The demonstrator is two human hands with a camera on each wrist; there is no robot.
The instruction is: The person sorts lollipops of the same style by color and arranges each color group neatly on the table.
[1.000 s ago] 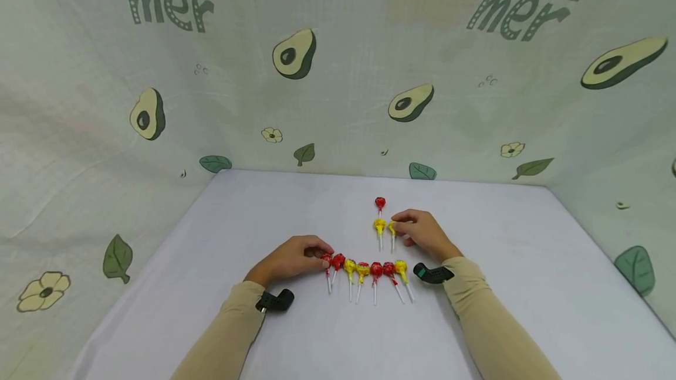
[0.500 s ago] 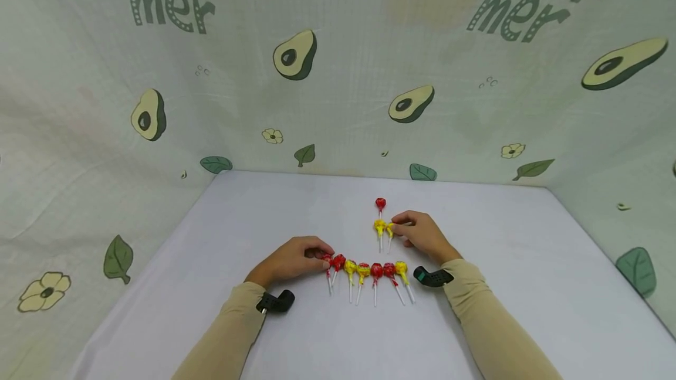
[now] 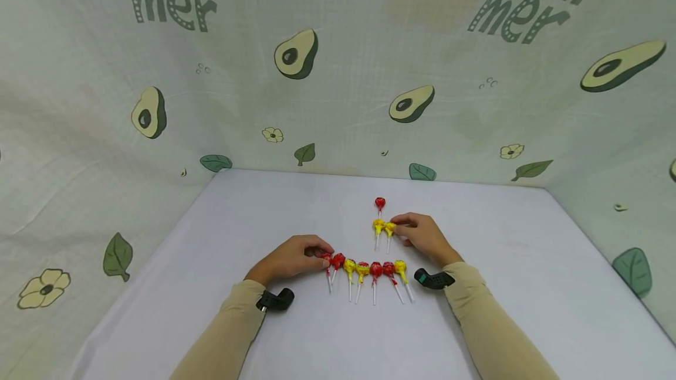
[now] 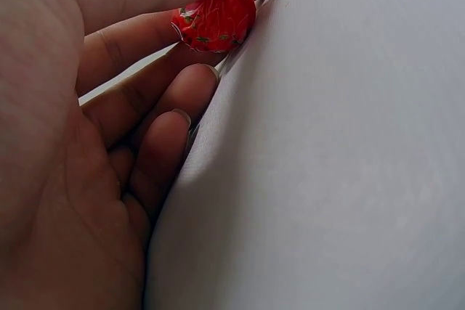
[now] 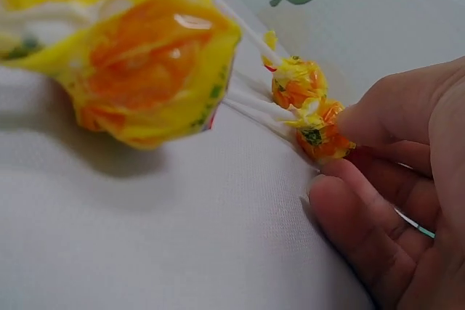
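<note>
Two hands arranging wrapped lollipops on a white-covered bench [image 3: 317, 345], with a printed avocado cloth [image 3: 348, 75] behind; the right hand [image 3: 422, 234] has thumb and fingertips drawn together on the head of a yellow lollipop [image 3: 389, 228], the space between them no wider than the sweet; this lollipop lies at the far side, right of centre, its stick toward the near edge; a second yellow lollipop [image 3: 378, 225] lies just left of it, and in the right wrist view the two heads appear to touch; a lone red lollipop [image 3: 380, 202] lies beyond the pair, its stick directed toward them.

The left hand [image 3: 297, 260] pinches the head of the leftmost red lollipop [image 3: 327, 260], its remaining fingers bent beside the bench surface; this lollipop ends a slightly curved row of seven lollipops [image 3: 362, 270], heads far and sticks near, fanned at the right.

Handling, as judged: each piece should be light, with a hard, rounded head, a thin stiff stick and a smooth wrapper likely to slip or roll under uneven pressure; the head, held on opposite sides, seems the surest place for small shifts, the gathered neck a useful alternative; a hold at the stick's end would probably let the head swing.
</note>
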